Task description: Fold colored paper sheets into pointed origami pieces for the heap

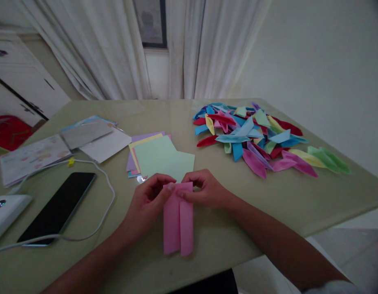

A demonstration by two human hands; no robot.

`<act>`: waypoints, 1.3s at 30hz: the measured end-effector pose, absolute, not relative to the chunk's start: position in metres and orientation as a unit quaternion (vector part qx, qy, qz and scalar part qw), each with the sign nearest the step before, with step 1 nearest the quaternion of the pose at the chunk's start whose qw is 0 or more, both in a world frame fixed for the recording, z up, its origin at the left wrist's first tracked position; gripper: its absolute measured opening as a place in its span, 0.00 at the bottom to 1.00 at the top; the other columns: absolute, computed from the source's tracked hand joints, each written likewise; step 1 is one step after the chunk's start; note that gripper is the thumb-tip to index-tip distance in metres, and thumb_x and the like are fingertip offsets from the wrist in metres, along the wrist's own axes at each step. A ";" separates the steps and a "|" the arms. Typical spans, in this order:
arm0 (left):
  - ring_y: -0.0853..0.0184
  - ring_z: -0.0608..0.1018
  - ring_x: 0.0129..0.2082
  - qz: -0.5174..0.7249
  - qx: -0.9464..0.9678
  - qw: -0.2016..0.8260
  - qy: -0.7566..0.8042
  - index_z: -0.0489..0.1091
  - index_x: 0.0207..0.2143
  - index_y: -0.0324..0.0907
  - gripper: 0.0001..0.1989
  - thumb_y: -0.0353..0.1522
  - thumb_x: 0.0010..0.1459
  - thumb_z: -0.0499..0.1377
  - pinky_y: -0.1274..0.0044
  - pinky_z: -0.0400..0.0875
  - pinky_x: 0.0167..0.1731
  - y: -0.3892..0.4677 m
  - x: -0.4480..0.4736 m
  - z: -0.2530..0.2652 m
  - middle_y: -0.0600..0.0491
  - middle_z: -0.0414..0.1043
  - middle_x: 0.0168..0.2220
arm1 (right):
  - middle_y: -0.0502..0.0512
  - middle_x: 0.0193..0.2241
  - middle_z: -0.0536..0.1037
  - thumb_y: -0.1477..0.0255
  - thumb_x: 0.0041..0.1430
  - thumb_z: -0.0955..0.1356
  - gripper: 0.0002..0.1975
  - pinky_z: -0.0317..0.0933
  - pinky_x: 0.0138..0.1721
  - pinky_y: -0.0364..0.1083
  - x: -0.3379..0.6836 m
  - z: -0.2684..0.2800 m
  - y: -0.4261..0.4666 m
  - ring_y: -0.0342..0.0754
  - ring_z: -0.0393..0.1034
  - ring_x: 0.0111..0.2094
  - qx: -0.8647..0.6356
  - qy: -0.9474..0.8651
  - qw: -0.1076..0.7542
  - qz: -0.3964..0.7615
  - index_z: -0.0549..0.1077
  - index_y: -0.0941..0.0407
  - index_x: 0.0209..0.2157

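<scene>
A pink sheet of paper (171,224) hangs between my hands near the front of the table, its two long sides folded in to meet at a centre line. My left hand (152,195) pinches its upper left corner, thumb on the front face. On the upper right corner, my right hand (205,188) grips the paper with its thumb pressed on the front; the fingers behind are partly hidden. Just beyond both hands lies a fanned stack of coloured paper sheets (159,155), pale green on top, with yellow, pink and purple edges showing.
A heap of folded paper pieces (238,130) in many colours spreads over the right back of the table (262,220). At left lie a phone (58,206), a white cable (110,192), a white device (9,212) and flat paper packets (35,157).
</scene>
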State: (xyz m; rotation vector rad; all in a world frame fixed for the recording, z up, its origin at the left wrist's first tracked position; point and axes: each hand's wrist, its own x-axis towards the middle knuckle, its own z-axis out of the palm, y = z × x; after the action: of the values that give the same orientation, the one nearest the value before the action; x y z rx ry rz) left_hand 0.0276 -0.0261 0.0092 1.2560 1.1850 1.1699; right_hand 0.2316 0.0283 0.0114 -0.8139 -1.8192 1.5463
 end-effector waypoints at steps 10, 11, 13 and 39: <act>0.68 0.78 0.30 0.456 0.554 0.502 0.483 0.81 0.35 0.43 0.10 0.40 0.62 0.67 0.81 0.71 0.28 -0.025 0.025 0.006 0.53 0.80 0.32 | 0.45 0.21 0.67 0.65 0.57 0.75 0.13 0.51 0.24 0.40 0.230 0.009 0.029 0.39 0.58 0.23 -0.323 -0.707 0.279 0.564 0.74 0.59 0.27; 0.68 0.78 0.30 0.453 0.553 0.505 0.484 0.81 0.35 0.43 0.10 0.40 0.61 0.68 0.81 0.71 0.28 -0.025 0.025 0.007 0.53 0.80 0.31 | 0.44 0.21 0.66 0.66 0.57 0.74 0.13 0.51 0.24 0.40 0.230 0.009 0.029 0.39 0.58 0.23 -0.323 -0.708 0.277 0.564 0.74 0.59 0.27; 0.68 0.78 0.29 0.451 0.550 0.507 0.487 0.81 0.35 0.42 0.10 0.40 0.59 0.69 0.81 0.72 0.28 -0.026 0.026 0.008 0.53 0.80 0.30 | 0.44 0.21 0.66 0.65 0.57 0.74 0.13 0.51 0.24 0.40 0.229 0.009 0.028 0.39 0.58 0.23 -0.320 -0.707 0.275 0.568 0.74 0.59 0.27; 0.72 0.71 0.25 0.509 0.448 0.501 0.538 0.77 0.33 0.41 0.13 0.42 0.56 0.70 0.82 0.65 0.23 -0.024 0.029 0.008 0.56 0.74 0.28 | 0.44 0.21 0.64 0.53 0.55 0.77 0.25 0.48 0.23 0.41 0.225 0.006 0.030 0.38 0.55 0.23 -0.323 -0.628 0.247 0.663 0.69 0.58 0.24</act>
State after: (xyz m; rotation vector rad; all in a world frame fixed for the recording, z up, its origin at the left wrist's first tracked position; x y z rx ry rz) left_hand 0.0292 -0.0244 0.0075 1.0824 1.3002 1.2314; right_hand 0.2252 0.0297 0.0058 -0.8815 -1.7130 1.8089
